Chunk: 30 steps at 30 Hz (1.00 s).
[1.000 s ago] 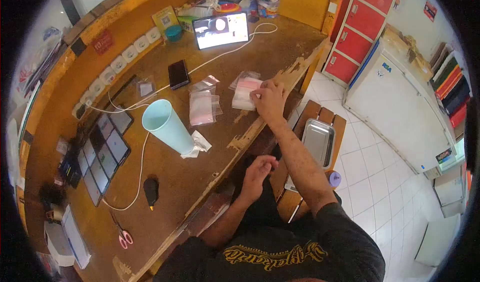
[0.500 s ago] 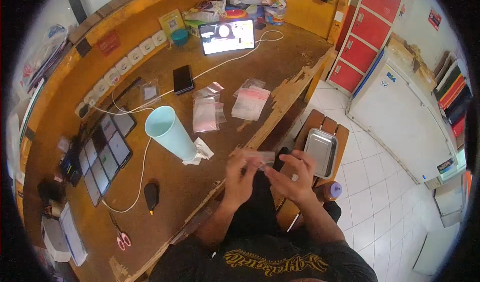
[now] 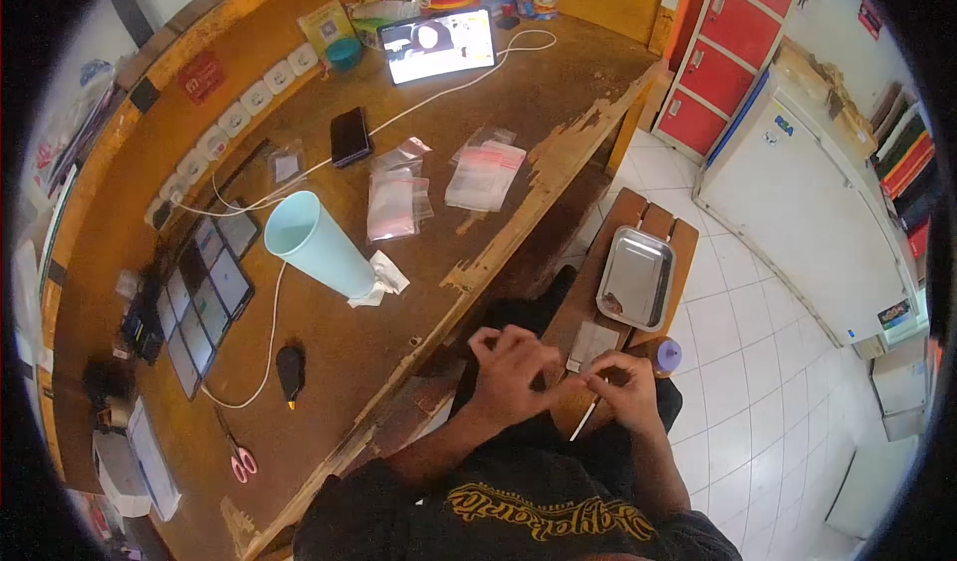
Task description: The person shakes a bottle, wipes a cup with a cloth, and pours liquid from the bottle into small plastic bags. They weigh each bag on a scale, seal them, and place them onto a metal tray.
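My left hand (image 3: 513,370) is over my lap with its fingers bent and apart, its thumb stretched towards my right hand. Thumb and fingertips of my right hand (image 3: 626,390) are pinched together; what is between them is too small to make out. Just beyond the hands, a small clear plastic bag (image 3: 596,344) lies on the wooden bench (image 3: 626,212). Below the right fingers a thin white stick (image 3: 586,421) shows. A metal tray (image 3: 635,280) sits farther along the bench, beside a purple-lidded container (image 3: 667,355).
On the worn wooden desk (image 3: 349,362) are a pale blue cup (image 3: 324,247), stacks of clear zip bags (image 3: 485,175), a phone (image 3: 350,138), a lit tablet (image 3: 439,47), scissors (image 3: 239,459) and a black-and-yellow tool (image 3: 290,374). A white cabinet (image 3: 797,202) stands right.
Both hands have moved down and to the right. The clear bag held between them is gone from the fingers, and a clear bag now shows on the bench. The view has shifted slightly.
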Motion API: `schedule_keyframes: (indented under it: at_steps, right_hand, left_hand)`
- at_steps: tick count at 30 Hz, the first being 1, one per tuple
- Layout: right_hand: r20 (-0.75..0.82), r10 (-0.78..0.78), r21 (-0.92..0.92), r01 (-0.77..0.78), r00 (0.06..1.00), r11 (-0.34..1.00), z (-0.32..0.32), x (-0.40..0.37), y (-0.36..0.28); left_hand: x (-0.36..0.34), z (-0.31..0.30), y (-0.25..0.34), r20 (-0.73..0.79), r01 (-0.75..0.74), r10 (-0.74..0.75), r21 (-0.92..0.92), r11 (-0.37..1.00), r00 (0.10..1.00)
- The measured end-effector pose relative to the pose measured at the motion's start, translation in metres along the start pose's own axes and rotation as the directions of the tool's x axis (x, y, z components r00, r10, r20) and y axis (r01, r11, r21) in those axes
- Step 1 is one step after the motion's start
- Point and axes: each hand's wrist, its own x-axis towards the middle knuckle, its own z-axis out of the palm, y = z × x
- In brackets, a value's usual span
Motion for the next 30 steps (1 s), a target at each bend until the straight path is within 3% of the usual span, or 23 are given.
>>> schedule_keyframes:
  at_steps: [1,3,4,5,7,8,10,11,12,16,17,18,19,20,22,23,25,26,28,29,30]
  right_hand:
    - [0.000,0.004,0.004,-0.004,1.000,1.000,0.000,-0.003,0.001]
    - [0.036,-0.034,-0.060,0.036,0.999,0.998,0.003,-0.007,-0.002]
    - [0.037,-0.031,-0.057,0.033,0.999,0.998,0.004,-0.009,-0.001]
    - [0.049,-0.021,0.055,0.018,0.999,0.998,0.005,-0.010,0.000]
    - [0.063,-0.007,0.167,-0.004,0.998,0.986,0.006,-0.014,-0.002]
    - [0.074,0.058,0.121,-0.067,0.996,0.990,0.006,-0.015,-0.005]
    - [0.083,0.125,0.075,-0.131,0.989,0.989,0.008,-0.016,-0.008]
    - [0.067,0.036,-0.199,-0.022,0.997,0.980,0.011,-0.018,-0.009]
    - [0.075,-0.055,-0.460,0.084,0.996,0.884,0.012,-0.018,-0.009]
    - [0.029,-0.173,-0.499,0.164,0.984,0.851,0.016,-0.018,0.001]
    - [-0.098,-0.244,-0.554,0.150,0.965,0.819,0.017,-0.017,0.003]
    - [-0.218,-0.318,-0.606,0.127,0.923,0.785,0.018,-0.016,0.004]
    - [-0.219,-0.319,-0.606,0.128,0.922,0.785,0.020,-0.015,0.004]
    - [-0.234,-0.357,-0.614,0.147,0.904,0.775,0.022,-0.014,0.003]
    - [-0.246,-0.396,-0.622,0.169,0.885,0.764,0.022,-0.012,0.000]
    - [-0.193,-0.418,-0.641,0.209,0.888,0.739,0.021,-0.012,-0.003]
    - [-0.140,-0.438,-0.657,0.248,0.888,0.712,0.020,-0.013,-0.003]
    - [-0.194,-0.433,-0.650,0.215,0.880,0.729,0.018,-0.013,0.002]
    - [-0.249,-0.428,-0.643,0.182,0.869,0.744,0.016,-0.013,0.004]
    - [-0.270,-0.362,-0.560,0.160,0.892,0.813,0.015,-0.014,0.003]
    - [-0.282,-0.295,-0.471,0.136,0.913,0.872,0.014,-0.014,0.003]
  left_hand:
    - [-0.002,0.005,0.000,0.006,0.002,-0.002,0.000,1.000,1.000]
    - [-0.003,0.021,-0.005,0.154,-0.028,0.068,-0.249,0.968,0.986]
    - [-0.003,0.025,-0.005,0.211,0.075,0.027,-0.460,0.885,0.977]
    - [-0.002,0.025,-0.006,0.212,0.076,0.027,-0.459,0.885,0.977]
    - [-0.003,0.022,-0.006,0.454,0.353,-0.063,-0.590,0.726,0.889]
    - [-0.004,0.024,-0.008,0.455,0.354,-0.064,-0.589,0.727,0.888]
    - [-0.008,0.032,-0.013,0.376,0.035,0.143,-0.427,0.904,0.915]
    - [-0.011,0.033,-0.013,0.380,0.036,0.143,-0.427,0.903,0.914]
    - [-0.012,0.034,-0.014,0.386,0.045,0.127,-0.406,0.913,0.914]
    - [-0.017,0.043,-0.015,0.372,0.025,0.092,-0.298,0.954,0.924]
    - [-0.017,0.045,-0.014,0.373,0.027,0.090,-0.297,0.954,0.924]
    - [-0.016,0.045,-0.014,0.346,0.105,-0.012,-0.250,0.963,0.938]
    - [-0.013,0.045,-0.014,0.314,0.182,-0.112,-0.205,0.962,0.943]
    - [-0.008,0.044,-0.014,0.314,0.181,-0.111,-0.205,0.962,0.943]
    - [0.003,0.038,-0.010,0.472,0.432,-0.252,-0.324,0.841,0.845]
    - [0.003,0.043,-0.011,0.472,0.434,-0.254,-0.324,0.841,0.844]
    - [0.005,0.054,-0.011,0.135,0.236,-0.194,-0.492,0.838,0.972]
    - [0.005,0.055,-0.012,0.135,0.236,-0.195,-0.493,0.837,0.972]
    - [0.012,0.048,-0.010,-0.031,-0.102,0.098,-0.186,0.977,0.995]
    - [0.015,0.041,-0.009,-0.031,-0.101,0.097,-0.187,0.977,0.995]
    - [0.019,0.033,-0.009,0.032,-0.193,0.202,-0.185,0.963,0.979]
